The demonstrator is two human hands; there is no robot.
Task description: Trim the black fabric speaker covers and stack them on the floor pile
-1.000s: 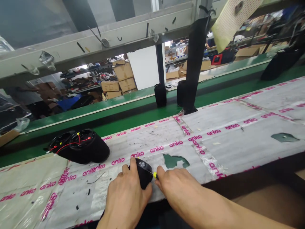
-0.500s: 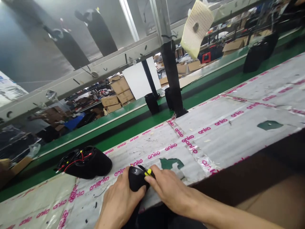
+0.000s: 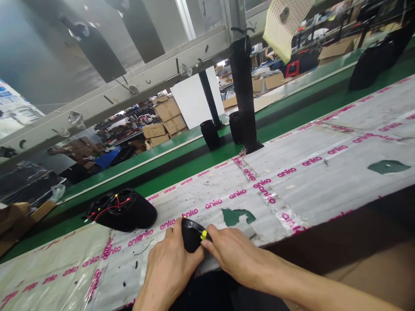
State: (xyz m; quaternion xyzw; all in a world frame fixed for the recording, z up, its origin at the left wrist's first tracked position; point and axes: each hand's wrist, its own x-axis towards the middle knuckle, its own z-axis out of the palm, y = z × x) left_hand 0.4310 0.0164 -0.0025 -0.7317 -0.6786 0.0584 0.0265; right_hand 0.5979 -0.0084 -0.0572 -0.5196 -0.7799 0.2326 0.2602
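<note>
A black rounded housing (image 3: 191, 238) is at the near edge of the covered bench, tilted, with a smooth dark rim at its top. My left hand (image 3: 170, 263) is wrapped round its left side, thumb across the near face. In my right hand (image 3: 235, 252) is a black and yellow tool (image 3: 205, 235), its front end against the housing's rim. What the tool's tip touches is too small to tell. Farther left, a black double-tube housing (image 3: 129, 212) lies with red wires and small yellow and white connectors at its open ends.
White sheeting with pink "anko" tape (image 3: 207, 185) covers the bench, torn in places. Behind it runs a green conveyor (image 3: 175, 166) carrying black housings (image 3: 210, 134). A black post (image 3: 243, 90) rises at the bench's back edge, below a metal rail (image 3: 155, 82). Cardboard boxes (image 3: 168, 114) stand beyond.
The view has shifted, so the bench and post sit farther right. The tool has turned to lie along the housing's rim. Both hands keep their holds.
</note>
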